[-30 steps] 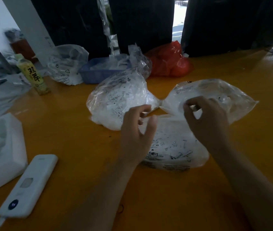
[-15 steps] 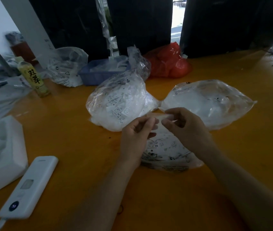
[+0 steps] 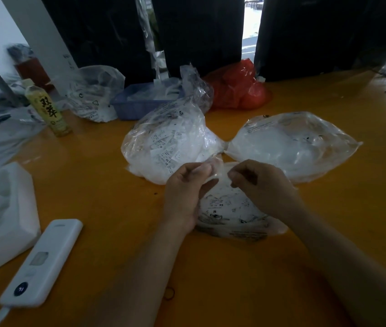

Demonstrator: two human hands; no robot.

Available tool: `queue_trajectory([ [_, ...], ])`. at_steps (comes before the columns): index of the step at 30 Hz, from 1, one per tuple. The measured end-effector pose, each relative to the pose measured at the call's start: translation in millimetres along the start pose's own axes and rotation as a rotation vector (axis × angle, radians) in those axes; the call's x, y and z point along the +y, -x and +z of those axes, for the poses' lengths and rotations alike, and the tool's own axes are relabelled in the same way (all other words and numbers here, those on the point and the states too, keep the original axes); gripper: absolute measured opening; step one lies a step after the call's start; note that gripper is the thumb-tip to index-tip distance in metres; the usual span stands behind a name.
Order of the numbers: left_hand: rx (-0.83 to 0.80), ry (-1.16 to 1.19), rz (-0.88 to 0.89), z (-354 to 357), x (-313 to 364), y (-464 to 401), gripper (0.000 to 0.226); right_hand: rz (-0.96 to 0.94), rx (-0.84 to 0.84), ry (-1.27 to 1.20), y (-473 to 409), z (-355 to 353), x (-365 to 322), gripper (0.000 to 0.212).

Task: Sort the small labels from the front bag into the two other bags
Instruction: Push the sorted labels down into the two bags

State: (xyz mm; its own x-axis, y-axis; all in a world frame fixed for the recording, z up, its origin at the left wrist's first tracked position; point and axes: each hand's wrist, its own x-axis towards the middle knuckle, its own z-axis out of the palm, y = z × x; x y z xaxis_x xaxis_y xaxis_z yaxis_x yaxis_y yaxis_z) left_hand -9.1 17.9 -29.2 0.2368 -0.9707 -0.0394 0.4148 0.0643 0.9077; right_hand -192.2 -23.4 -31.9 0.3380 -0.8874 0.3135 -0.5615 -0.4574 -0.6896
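Note:
Three clear plastic bags of small white printed labels lie on the orange table point(image 3: 116, 208). The front bag point(image 3: 229, 215) is nearest me, with its mouth pointing away. Behind it on the left sits a fuller bag point(image 3: 168, 140), and on the right a flatter bag point(image 3: 291, 145). My left hand point(image 3: 185, 192) pinches the left side of the front bag's mouth. My right hand point(image 3: 260, 185) has its fingers closed at the right side of that mouth. Whether the fingers hold a label as well as plastic is hidden.
A white power bank point(image 3: 43, 263) lies at the front left beside a white foam tray point(image 3: 1, 208). At the back stand a yellow drink bottle point(image 3: 48, 109), another clear bag point(image 3: 93, 95), a blue basket point(image 3: 137, 102) and a red bag point(image 3: 239, 88).
My right hand came back from the mouth of the right bag to the front bag's mouth. My left hand closed its fingers onto the front bag's edge.

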Motion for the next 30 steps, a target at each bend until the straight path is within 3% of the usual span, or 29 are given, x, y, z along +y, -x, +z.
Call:
queue_trajectory([
  [4,-0.051,0.127,0.008,-2,4,-2,0.017,-0.227,-0.292,0.342,3,8,5,0.029],
  [7,-0.059,0.085,-0.002,-3,4,-1,0.026,-0.263,-0.353,0.492,3,10,8,0.040],
  [15,-0.003,-0.053,-0.079,0,3,2,0.025,-0.296,-0.266,0.475,0,1,11,0.019],
  [20,-0.025,-0.099,-0.049,-2,-2,1,0.002,-0.279,-0.308,0.457,-1,1,15,0.036],
  [23,-0.034,-0.021,-0.071,-3,-4,1,0.028,-0.310,-0.329,0.463,-2,-1,14,0.032],
  [25,-0.045,0.015,-0.075,-3,-5,1,0.022,-0.315,-0.310,0.415,-2,-3,10,0.029],
  [30,-0.047,0.050,-0.062,-4,-8,1,0.011,-0.164,0.003,0.045,5,-15,4,0.029],
])
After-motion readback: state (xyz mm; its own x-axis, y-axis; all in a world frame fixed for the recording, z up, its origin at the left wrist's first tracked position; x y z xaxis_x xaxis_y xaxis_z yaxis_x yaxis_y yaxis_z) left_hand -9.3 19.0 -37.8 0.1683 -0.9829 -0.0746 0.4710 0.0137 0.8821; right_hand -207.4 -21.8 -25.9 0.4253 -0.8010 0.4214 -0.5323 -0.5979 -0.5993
